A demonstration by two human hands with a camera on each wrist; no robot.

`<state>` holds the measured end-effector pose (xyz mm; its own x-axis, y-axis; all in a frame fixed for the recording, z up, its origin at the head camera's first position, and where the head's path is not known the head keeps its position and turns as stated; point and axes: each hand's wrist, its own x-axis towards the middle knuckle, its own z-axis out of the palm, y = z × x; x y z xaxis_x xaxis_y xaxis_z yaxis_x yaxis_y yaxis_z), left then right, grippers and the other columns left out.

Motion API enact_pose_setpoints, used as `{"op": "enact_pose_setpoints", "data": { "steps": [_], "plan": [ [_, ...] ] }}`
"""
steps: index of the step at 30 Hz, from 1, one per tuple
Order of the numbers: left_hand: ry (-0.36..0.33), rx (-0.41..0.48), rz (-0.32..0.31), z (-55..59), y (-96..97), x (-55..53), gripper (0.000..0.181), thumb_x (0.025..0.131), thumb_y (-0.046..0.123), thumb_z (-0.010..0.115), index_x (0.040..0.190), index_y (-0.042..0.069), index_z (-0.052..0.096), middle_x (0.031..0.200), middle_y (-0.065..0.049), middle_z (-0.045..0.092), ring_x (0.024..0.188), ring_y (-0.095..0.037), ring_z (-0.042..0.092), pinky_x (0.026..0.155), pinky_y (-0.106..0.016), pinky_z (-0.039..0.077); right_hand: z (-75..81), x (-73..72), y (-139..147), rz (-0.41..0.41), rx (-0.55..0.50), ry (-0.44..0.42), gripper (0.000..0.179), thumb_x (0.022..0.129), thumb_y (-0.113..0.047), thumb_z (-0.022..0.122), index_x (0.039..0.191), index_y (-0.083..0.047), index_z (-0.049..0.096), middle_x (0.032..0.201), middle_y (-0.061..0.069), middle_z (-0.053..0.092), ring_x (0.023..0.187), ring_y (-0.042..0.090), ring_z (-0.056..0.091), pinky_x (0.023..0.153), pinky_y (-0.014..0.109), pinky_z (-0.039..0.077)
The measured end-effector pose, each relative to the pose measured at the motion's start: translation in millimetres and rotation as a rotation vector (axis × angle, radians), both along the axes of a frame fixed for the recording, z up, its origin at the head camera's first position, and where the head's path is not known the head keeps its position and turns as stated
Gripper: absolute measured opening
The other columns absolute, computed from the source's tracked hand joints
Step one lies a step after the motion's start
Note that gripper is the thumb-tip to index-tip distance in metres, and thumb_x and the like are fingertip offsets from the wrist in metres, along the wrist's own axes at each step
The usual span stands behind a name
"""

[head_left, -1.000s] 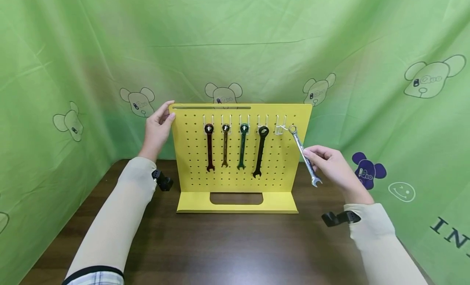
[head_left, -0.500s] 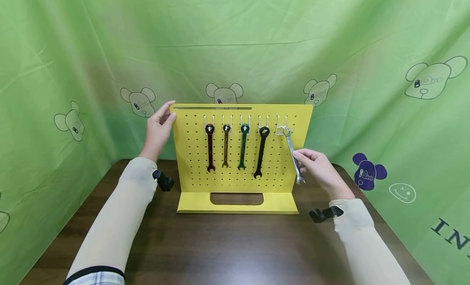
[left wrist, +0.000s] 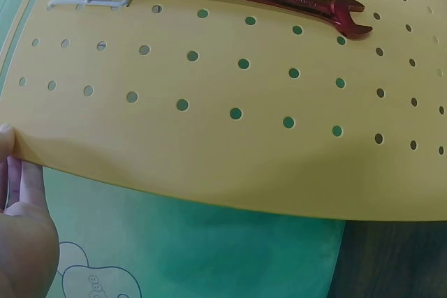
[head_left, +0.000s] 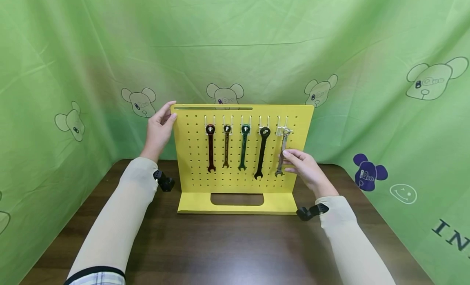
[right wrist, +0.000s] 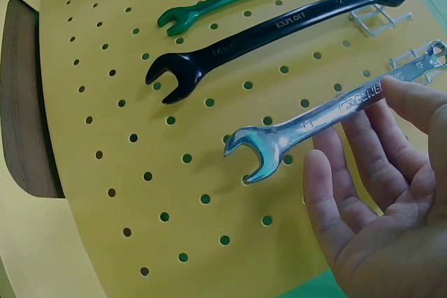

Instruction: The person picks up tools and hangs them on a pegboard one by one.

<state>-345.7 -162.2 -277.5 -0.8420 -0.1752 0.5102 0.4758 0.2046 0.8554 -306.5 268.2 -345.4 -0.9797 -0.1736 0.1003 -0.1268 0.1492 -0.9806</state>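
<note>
A silver combination wrench (head_left: 284, 143) is pinched mid-shank by my right hand (head_left: 306, 170), thumb in front. Its ring end is at the rightmost white wire hook (head_left: 280, 120); whether the ring is over the prong cannot be told. In the right wrist view the open jaw of the silver wrench (right wrist: 307, 125) points down and stands off the board. My left hand (head_left: 158, 132) grips the upper left corner of the yellow pegboard (head_left: 198, 179), thumb on the front face, fingers behind. Nearest to the silver wrench hangs a black wrench (head_left: 261, 154).
A red wrench (head_left: 211, 152), a gold wrench (head_left: 226, 148) and a green wrench (head_left: 244, 150) hang by their ring ends on their own hooks. The pegboard's foot stands on a dark wooden table (head_left: 220, 244). A green printed cloth (head_left: 257, 44) surrounds the table's back and sides.
My right hand has moved left with the silver wrench, from beside the board to the rightmost hook. The wrench has swung from a slant to nearly upright. My left hand stays put.
</note>
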Motion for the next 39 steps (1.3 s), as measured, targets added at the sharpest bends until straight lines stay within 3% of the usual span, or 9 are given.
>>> {"op": "enact_pose_setpoints", "data": {
  "steps": [6, 10, 18, 24, 32, 39],
  "plan": [
    [0.003, -0.003, 0.002, -0.4, 0.2, -0.2, 0.039, 0.102, 0.011, 0.059, 0.140, 0.021, 0.062, 0.121, -0.012, 0.063, 0.104, -0.016, 0.057, 0.088, -0.024, 0.049, 1.0, 2.6, 2, -0.011, -0.021, -0.011, 0.044, 0.102, -0.033, 0.060, 0.130, 0.002, 0.056, 0.114, -0.004, 0.068, 0.101, 0.011, 0.060, 0.087, 0.026, 0.054],
    [0.002, 0.002, -0.002, -0.2, 0.0, -0.2, 0.039, 0.102, 0.010, 0.059, 0.140, 0.020, 0.062, 0.121, -0.012, 0.063, 0.106, -0.016, 0.057, 0.090, -0.025, 0.049, 3.0, 5.5, 5, -0.013, 0.015, -0.003, 0.052, 0.103, -0.033, 0.060, 0.138, 0.004, 0.050, 0.113, -0.006, 0.065, 0.105, 0.011, 0.060, 0.091, 0.028, 0.053],
    [-0.006, -0.013, -0.004, 1.2, 0.0, -0.6, 0.039, 0.102, 0.011, 0.058, 0.140, 0.022, 0.061, 0.123, -0.012, 0.062, 0.108, -0.017, 0.057, 0.092, -0.027, 0.049, 10.3, 17.3, 16, 0.012, 0.110, 0.020, 0.059, 0.104, -0.034, 0.056, 0.143, 0.009, 0.044, 0.139, 0.017, 0.055, 0.112, 0.014, 0.060, 0.094, 0.033, 0.052],
    [-0.020, -0.022, 0.009, 2.8, 0.5, 1.7, 0.040, 0.102, 0.011, 0.059, 0.140, 0.023, 0.061, 0.123, -0.011, 0.062, 0.111, -0.017, 0.057, 0.094, -0.028, 0.050, 10.3, 26.5, 25, 0.034, 0.171, 0.042, 0.058, 0.106, -0.031, 0.054, 0.143, 0.012, 0.041, 0.144, 0.031, 0.045, 0.109, 0.013, 0.062, 0.091, 0.032, 0.054],
    [-0.046, -0.060, 0.037, 3.8, -0.7, 6.5, 0.043, 0.102, 0.016, 0.060, 0.144, 0.025, 0.057, 0.128, -0.010, 0.058, 0.118, -0.020, 0.054, 0.098, -0.032, 0.049, 5.9, 34.3, 33, 0.031, 0.222, 0.041, 0.057, 0.105, -0.031, 0.054, 0.142, 0.011, 0.043, 0.140, 0.029, 0.050, 0.105, 0.010, 0.063, 0.089, 0.032, 0.055],
    [-0.079, -0.173, -0.023, 4.7, -5.6, 18.0, 0.057, 0.102, 0.027, 0.062, 0.154, 0.028, 0.041, 0.148, -0.010, 0.049, 0.132, -0.025, 0.048, 0.107, -0.042, 0.043, -0.7, 37.1, 42, 0.026, 0.250, 0.040, 0.056, 0.105, -0.032, 0.055, 0.140, 0.011, 0.045, 0.136, 0.027, 0.055, 0.106, 0.015, 0.063, 0.086, 0.031, 0.055]
  ]
}}
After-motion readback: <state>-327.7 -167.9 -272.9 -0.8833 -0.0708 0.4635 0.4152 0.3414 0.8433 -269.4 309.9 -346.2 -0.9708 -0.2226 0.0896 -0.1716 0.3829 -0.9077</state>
